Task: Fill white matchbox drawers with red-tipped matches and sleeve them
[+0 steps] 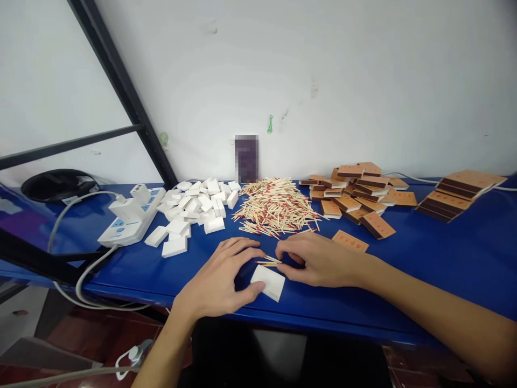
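Observation:
A few matches [269,262] lie just above the desk between my hands, red heads to the left. My right hand [311,260] is curled, its thumb and forefinger closed around their plain ends. Fingers spread apart, my left hand [224,277] has its forefinger near the match heads. Its thumb rests at the edge of a small white matchbox tray [271,284], which sits close to the desk's front edge; whether that tray faces up or down I cannot tell. Behind my hands a large loose heap of matches [278,207] is spread out.
White matchbox trays [194,202] are piled left of the heap. Brown matchbox sleeves [363,188] are stacked on the right, with one flat sleeve [350,241] beside my right forearm. A power strip [131,223] with cables and a black rack post [121,81] stand left on the blue desk [424,264].

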Demonstrator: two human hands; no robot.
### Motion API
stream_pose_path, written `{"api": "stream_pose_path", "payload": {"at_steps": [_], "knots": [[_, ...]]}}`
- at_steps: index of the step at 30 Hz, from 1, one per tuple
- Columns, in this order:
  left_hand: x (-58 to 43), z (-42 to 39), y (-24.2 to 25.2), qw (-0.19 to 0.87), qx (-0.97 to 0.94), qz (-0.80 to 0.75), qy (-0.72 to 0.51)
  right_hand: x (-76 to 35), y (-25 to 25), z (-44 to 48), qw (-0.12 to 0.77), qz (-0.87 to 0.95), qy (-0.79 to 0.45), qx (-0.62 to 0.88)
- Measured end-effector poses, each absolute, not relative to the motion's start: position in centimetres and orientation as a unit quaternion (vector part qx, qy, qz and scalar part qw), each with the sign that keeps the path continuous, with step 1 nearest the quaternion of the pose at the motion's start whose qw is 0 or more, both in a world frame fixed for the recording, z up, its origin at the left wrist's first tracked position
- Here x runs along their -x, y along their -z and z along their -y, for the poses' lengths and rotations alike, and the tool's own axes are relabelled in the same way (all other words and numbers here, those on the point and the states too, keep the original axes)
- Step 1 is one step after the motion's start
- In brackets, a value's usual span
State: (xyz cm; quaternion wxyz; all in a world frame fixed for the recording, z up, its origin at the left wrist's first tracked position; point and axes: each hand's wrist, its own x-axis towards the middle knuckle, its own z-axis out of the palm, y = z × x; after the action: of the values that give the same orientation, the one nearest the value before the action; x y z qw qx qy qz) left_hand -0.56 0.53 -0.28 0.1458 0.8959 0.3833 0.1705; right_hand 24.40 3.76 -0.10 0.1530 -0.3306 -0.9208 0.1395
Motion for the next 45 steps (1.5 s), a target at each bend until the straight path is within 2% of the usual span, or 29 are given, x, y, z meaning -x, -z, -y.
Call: {"api": "stream_pose_path", "payload": {"at_steps": [4, 7, 15, 21, 27, 34, 39, 45], "knots": [[0.5, -0.2, 0.0, 0.155, -0.898, -0.372, -0.173, -26.6, -0.9, -4.8, 0.146, 0.903, -0.032, 0.402], [0.4, -0.1, -0.1, 0.162, -0.9, -0.36, -0.185, -28.9, -1.2, -5.8, 0.109, 0.874, 0.047, 0.471], [0.4, -0.1, 0.0, 0.167, -0.901, -0.344, -0.204, -30.5, -0.1, -6.8, 0.072, 0.889, 0.084, 0.444], [0.5, -0.2, -0.2, 0.199, -0.888, -0.361, -0.204, -29.8, -0.3, -6.5, 0.031, 0.896, 0.062, 0.439], [0.7, -0.6, 0.0, 0.211, -0.881, -0.36, -0.223, -27.2, -0.1, -5.3, 0.062, 0.918, 0.043, 0.389], [0.7, -0.4, -0.1, 0.214, -0.884, -0.364, -0.199, -26.0, 0.3, -5.1, 0.089, 0.915, 0.094, 0.382], [0.9, 0.2, -0.5, 0.23, -0.872, -0.382, -0.199, -28.0, -0.6, -5.4, 0.128, 0.927, 0.025, 0.351], [1.3, 0.3, -0.5, 0.245, -0.871, -0.371, -0.211, -27.9, -0.7, -5.1, 0.067, 0.939, -0.069, 0.331]]}}
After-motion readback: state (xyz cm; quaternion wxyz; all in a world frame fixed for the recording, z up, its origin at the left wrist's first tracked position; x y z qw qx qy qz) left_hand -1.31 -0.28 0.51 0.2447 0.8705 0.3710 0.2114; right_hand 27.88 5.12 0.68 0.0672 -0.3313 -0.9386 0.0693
